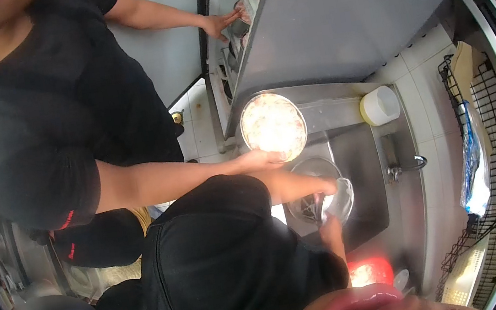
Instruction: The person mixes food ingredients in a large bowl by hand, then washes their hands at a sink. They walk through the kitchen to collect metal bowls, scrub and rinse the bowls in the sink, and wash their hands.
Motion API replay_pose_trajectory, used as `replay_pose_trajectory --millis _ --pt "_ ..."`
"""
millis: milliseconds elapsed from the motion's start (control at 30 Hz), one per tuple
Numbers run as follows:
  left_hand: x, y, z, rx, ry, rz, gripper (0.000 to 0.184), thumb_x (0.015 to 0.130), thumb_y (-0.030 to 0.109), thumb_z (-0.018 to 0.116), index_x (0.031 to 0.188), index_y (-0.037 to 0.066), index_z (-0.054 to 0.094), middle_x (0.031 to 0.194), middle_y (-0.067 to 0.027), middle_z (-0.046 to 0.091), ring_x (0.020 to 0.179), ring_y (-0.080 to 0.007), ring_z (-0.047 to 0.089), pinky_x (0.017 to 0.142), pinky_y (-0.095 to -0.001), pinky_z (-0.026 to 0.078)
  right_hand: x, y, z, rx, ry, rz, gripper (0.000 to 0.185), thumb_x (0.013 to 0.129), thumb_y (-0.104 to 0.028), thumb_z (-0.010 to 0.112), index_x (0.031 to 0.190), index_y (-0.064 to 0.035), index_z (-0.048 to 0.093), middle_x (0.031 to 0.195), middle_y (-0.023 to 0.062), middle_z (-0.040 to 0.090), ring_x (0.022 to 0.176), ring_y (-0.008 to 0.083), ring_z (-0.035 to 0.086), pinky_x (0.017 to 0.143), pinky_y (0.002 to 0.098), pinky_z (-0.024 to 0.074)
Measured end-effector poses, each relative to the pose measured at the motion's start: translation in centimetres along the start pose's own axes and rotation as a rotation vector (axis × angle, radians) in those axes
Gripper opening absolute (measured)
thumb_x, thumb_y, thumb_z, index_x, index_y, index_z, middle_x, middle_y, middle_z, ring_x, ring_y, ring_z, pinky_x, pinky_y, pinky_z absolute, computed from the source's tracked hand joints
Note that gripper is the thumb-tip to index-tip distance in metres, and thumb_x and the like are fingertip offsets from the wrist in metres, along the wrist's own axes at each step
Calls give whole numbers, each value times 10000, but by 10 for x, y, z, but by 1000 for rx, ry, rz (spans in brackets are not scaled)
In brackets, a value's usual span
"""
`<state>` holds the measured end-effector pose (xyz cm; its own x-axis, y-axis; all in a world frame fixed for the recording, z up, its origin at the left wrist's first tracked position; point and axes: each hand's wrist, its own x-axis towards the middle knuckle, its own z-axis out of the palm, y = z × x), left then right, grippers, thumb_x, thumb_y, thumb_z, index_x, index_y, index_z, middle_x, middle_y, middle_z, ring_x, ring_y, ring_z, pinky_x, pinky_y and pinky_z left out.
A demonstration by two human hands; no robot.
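Note:
Over the sink, my left hand [328, 187] has its fingers closed at the upper edge of a translucent plastic bowl [346, 199]. Lower down, my right hand [331, 218] grips the near side of the same bowl, which looks tilted. Motion and glare blur its contents. Partly beneath my hands and left forearm, a round metal bowl [305, 171] sits in the sink [365, 202]. Just above my left forearm, a co-worker's hand [266, 157] supports a round pan [274, 127] of pale food, washed out by bright light.
The co-worker's other hand [221, 25] reaches into an opened cabinet beside a grey panel [330, 16]. A white tub [379, 105] stands on the sink's back ledge near the faucet [395, 170]. A red basin [371, 271] lies to my right. Wire racks [490, 121] line the wall.

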<state>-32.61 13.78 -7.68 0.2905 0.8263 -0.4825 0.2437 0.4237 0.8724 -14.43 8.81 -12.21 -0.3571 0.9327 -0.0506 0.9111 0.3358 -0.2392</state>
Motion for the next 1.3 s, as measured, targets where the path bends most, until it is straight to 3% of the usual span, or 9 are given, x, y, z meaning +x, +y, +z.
replay_pose_trajectory --millis 333,467,567,700,1000,1100,1200,1267,1300 --pt "-15 -9 1 -224 -100 -53 294 761 36 528 1036 78 432 1048 -196 495 944 -352 573 662 -522 540 35 -64 -44 -111 0 330 387 737 -304 727 1007 -36 660 882 210 670 852 403 637 744 467 495" --pt "-16 -10 -1 -272 -120 -51 361 769 26 514 1094 104 379 1106 -191 460 988 -361 547 682 -535 536 21 -34 -13 296 -173 142 422 763 -174 715 1111 29 591 981 174 669 843 321 653 737 394 488" --pt "-21 -11 -2 -300 -132 -53 413 775 18 505 1138 124 339 1150 -187 433 1021 -368 527 697 -545 534 23 -13 -13 1060 -512 330 469 742 -36 627 1195 57 547 971 64 609 857 162 554 755 298 446" --pt "-22 -9 -4 -327 -150 -53 483 783 7 491 1197 150 286 1209 -182 397 1065 -377 501 717 -558 530 32 -1 -39 767 -636 447 456 809 -102 486 1233 61 534 986 86 614 848 162 557 748 281 436" --pt "-27 -7 -8 -362 -177 -55 645 801 -17 462 1329 209 167 1341 -170 316 1164 -398 442 762 -587 522 40 -13 -28 1272 -202 520 394 867 -65 450 1252 17 461 1086 102 559 899 214 574 781 335 472" --pt "-30 -6 -8 -368 -188 -54 699 807 -25 452 1373 228 127 1385 -166 289 1197 -405 423 777 -596 519 47 -22 -24 1261 226 644 327 814 15 526 1136 8 469 1045 90 545 893 201 569 732 319 477" --pt "-32 -8 -9 -378 -199 -55 754 813 -33 442 1417 248 87 1429 -162 263 1229 -412 403 792 -606 517 47 -17 -3 1231 229 527 364 775 57 549 1129 20 474 1016 84 541 867 174 559 710 305 473" --pt "-32 -9 -8 -378 -211 -56 790 817 -38 435 1446 261 61 1459 -160 245 1251 -416 390 802 -612 515 43 -12 -1 1272 138 699 347 758 63 537 1099 32 479 984 78 537 857 158 544 718 299 467" --pt "-32 -10 -7 -375 -219 -57 809 819 -41 432 1461 267 47 1473 -158 236 1262 -419 384 807 -615 514 44 0 3 1140 39 530 308 770 41 533 1074 36 482 974 77 538 855 157 539 724 300 465"
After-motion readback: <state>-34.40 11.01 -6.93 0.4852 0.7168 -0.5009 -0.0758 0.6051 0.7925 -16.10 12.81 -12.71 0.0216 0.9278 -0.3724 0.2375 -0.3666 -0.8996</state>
